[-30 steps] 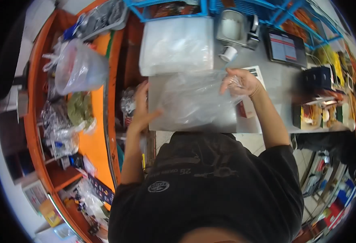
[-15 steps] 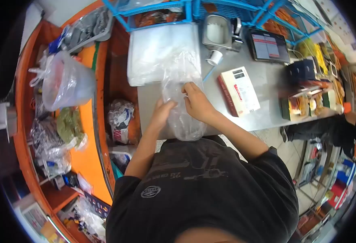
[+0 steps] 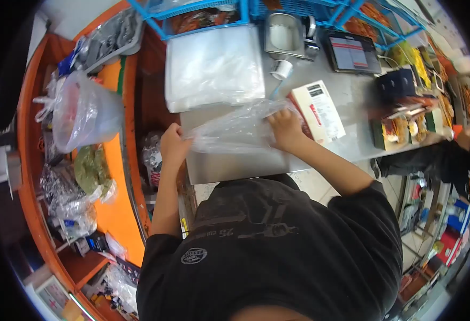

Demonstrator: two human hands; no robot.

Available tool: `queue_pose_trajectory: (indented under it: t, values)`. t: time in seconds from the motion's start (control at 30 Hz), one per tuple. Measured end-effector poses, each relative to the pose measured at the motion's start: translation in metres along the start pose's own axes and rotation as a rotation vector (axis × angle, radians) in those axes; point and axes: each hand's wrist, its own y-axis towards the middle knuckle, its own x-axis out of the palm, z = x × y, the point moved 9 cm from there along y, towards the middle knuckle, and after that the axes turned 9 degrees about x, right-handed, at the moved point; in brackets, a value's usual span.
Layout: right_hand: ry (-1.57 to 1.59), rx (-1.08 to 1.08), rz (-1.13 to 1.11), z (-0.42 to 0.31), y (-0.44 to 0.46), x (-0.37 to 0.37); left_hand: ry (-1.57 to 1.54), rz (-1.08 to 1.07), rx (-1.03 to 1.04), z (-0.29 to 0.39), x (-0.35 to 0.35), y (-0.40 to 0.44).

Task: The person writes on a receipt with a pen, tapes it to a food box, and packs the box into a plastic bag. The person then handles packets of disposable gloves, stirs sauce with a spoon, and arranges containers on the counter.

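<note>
A clear plastic bag [image 3: 234, 130] is stretched sideways over the metal counter [image 3: 213, 167]. At its left end my left hand [image 3: 175, 143] is closed on the gathered plastic. My right hand [image 3: 287, 130] grips the other end, its fingers curled into the film. Just beyond the bag lies a stack of flat clear plastic bags [image 3: 213, 67]. A white and red box [image 3: 317, 113] sits right beside my right hand, partly covered by the plastic.
Behind the stack stand blue racks [image 3: 197, 16], a metal container [image 3: 284, 35], a white cup [image 3: 281, 69] and a tablet [image 3: 353, 52]. Food boxes [image 3: 395, 134] are at the right, near another person's dark-clothed leg. A plastic bucket [image 3: 88, 112] stands on the left shelf.
My hands were close together on the narrow, bunched bag half a second ago. Now they are apart, left hand further left and right hand further right, with the bag drawn out sideways between them.
</note>
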Motion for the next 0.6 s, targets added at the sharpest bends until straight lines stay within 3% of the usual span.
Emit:
queue_pose_trajectory:
  t: [0.1, 0.17, 0.23, 0.3, 0.37, 0.47, 0.5, 0.57, 0.6]
  values:
    - [-0.181, -0.009, -0.034, -0.013, -0.022, -0.025, 0.165, 0.274, 0.165, 0.040, -0.042, -0.022]
    - [-0.211, -0.003, -0.094, -0.017, -0.030, -0.036, 0.285, 0.511, 0.491, 0.117, -0.072, -0.044]
    - [-0.172, 0.005, -0.116, -0.020, -0.027, -0.026, -0.036, 0.390, 0.729, 0.138, -0.030, -0.043]
    - [-0.149, 0.024, -0.128, -0.018, -0.020, -0.007, 0.066, 0.054, 0.965, 0.137, 0.062, -0.040]
    - [-0.145, 0.052, -0.127, -0.011, -0.017, 0.013, 0.212, -0.103, 0.685, 0.112, 0.086, -0.021]
    - [-0.023, 0.078, -0.155, -0.005, -0.024, -0.008, 0.277, -0.096, 0.546, 0.106, 0.071, -0.016]
    - [-0.037, 0.108, -0.115, -0.005, -0.024, -0.016, 0.379, -0.081, 0.583, 0.109, 0.073, -0.018]
    - [0.088, 0.051, -0.489, -0.015, -0.008, 0.000, 0.587, -0.052, 0.659, 0.116, 0.077, -0.011]
    - [0.119, -0.014, -0.339, -0.029, -0.003, -0.021, 0.556, -0.192, 0.685, 0.118, 0.083, -0.006]
